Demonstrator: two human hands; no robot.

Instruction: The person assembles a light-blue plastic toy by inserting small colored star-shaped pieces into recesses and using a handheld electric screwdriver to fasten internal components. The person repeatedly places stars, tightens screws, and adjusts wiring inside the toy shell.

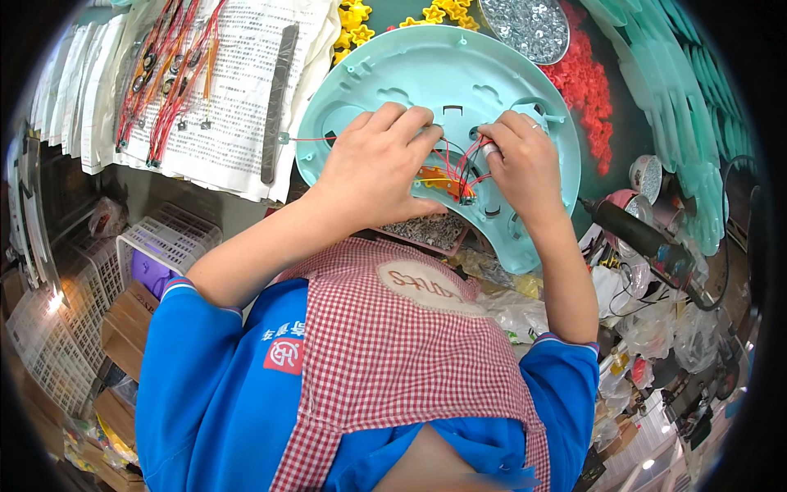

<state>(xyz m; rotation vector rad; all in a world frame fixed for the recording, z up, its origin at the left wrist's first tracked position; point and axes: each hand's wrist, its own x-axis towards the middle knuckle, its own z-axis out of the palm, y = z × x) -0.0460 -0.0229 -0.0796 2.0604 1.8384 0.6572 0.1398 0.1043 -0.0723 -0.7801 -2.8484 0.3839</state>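
Observation:
A curved turquoise plastic shell [410,72] lies in front of me, its hollow inner side up. My left hand [381,160] lies across its near left rim, fingers bent over the inside and thumb apart from them at the near edge; it grips the shell there. My right hand [523,160] pinches thin red and black wires [474,152] beside a round opening. These wires run to an orange part with a small circuit board [447,182] between my hands. Another red wire [311,138] passes beneath my left hand. Its fingertips are partly hidden.
Wired small parts [168,78] lie on printed paper sheets [238,107] at left, beside a dark strip [279,102]. Beyond the shell are yellow star-shaped pieces [354,29], a bowl of screws [529,29] and red pieces [586,102]. More turquoise parts [668,98] and a black-handled tool [639,234] lie right.

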